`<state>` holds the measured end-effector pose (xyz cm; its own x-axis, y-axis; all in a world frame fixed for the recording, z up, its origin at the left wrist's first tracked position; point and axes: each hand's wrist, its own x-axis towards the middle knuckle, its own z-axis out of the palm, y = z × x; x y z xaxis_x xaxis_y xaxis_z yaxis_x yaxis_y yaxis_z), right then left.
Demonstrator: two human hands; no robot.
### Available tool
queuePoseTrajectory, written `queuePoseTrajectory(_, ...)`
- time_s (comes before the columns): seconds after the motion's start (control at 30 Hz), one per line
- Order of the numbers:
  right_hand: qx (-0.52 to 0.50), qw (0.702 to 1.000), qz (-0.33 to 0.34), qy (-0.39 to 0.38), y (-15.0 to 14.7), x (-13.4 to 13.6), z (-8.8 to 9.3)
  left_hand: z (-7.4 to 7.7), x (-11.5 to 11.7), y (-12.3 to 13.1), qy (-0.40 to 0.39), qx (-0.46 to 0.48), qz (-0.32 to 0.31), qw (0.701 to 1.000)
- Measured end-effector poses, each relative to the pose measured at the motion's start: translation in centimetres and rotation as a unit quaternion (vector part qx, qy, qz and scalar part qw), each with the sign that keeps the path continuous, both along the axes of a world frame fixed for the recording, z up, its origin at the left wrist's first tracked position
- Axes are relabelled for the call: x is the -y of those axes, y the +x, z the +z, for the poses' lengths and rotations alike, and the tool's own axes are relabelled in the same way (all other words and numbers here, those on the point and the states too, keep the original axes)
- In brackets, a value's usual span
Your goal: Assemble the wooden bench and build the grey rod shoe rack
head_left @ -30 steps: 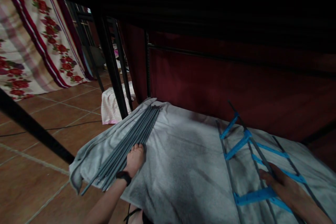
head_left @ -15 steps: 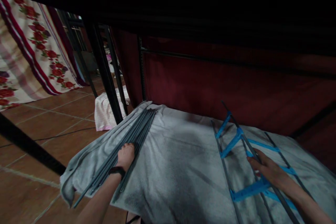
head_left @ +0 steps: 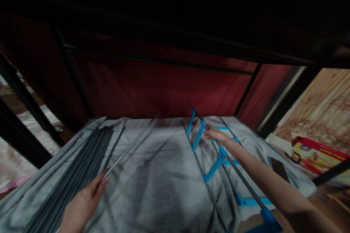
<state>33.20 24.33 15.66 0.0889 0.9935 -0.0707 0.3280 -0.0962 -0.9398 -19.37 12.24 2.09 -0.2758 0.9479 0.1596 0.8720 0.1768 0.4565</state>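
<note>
My left hand (head_left: 83,202) is closed around the near end of a thin grey rod (head_left: 130,145), which slants up and away over the bed cover. A bundle of similar grey rods (head_left: 73,174) lies to the left, and one loose rod (head_left: 114,146) rests beside it. On the right, a frame of grey rods joined by blue plastic connectors (head_left: 214,167) stands on the cover. My right hand (head_left: 214,134) grips the raised rod (head_left: 243,178) of this frame, just below one of its upper connectors. The palm side of that hand is partly hidden.
A grey blanket (head_left: 161,189) covers the bed. A dark phone (head_left: 279,169) lies at its right, near a red and yellow box (head_left: 319,154). Black metal posts (head_left: 72,76) and a dark upper bunk surround the space; a red curtain (head_left: 153,91) hangs behind.
My left hand has come off the bundle with one rod and moved rightward. My right hand is farther up the frame's raised rod. The view has turned right, bringing the phone and box in.
</note>
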Motion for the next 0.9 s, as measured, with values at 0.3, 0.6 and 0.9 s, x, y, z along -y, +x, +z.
queuePoseTrajectory(0.3, 0.002, 0.999, 0.045, 0.017, -0.9, -3.9, 1.1, -0.4, -0.6, 10.7, -0.143, 0.027, -0.160, 0.976)
queuePoseTrajectory(0.6, 0.012, 0.992, 0.121, -0.036, -1.3, -2.3, 0.7, -0.4, -2.1, 8.8, -0.007, 0.099, -0.192, 0.976)
queuePoseTrajectory(0.9, 0.130, 0.984, 0.123, 0.003, -4.4, -3.8, -1.3, 2.0, -6.1, 7.8, 0.032, 0.010, -0.150, 0.988)
